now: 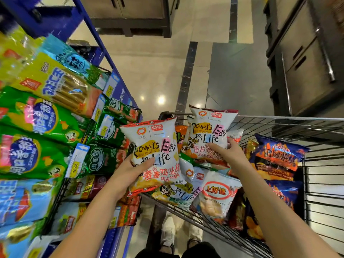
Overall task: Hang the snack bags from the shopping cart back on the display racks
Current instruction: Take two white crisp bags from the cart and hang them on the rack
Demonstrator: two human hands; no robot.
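My left hand (130, 171) grips a white snack bag with a yellow patch (155, 146), held upright between the rack and the cart. My right hand (229, 153) grips a second white snack bag with red lettering (209, 127), lifted above the wire shopping cart (316, 144). More bags lie in the cart: a white shrimp-flake bag (217, 194), a blue-and-orange chip bag (277, 157) and another white bag (178, 194). The blue display rack (119, 84) stands to the left, hung with green, yellow and blue snack packs (37, 116).
Yellow price tags (75, 167) stick out from the rack hooks. Grey metal cabinets (305, 58) stand on the right and another cabinet (130, 13) at the far end of the shiny floor aisle. My shoes (178, 244) show below the cart.
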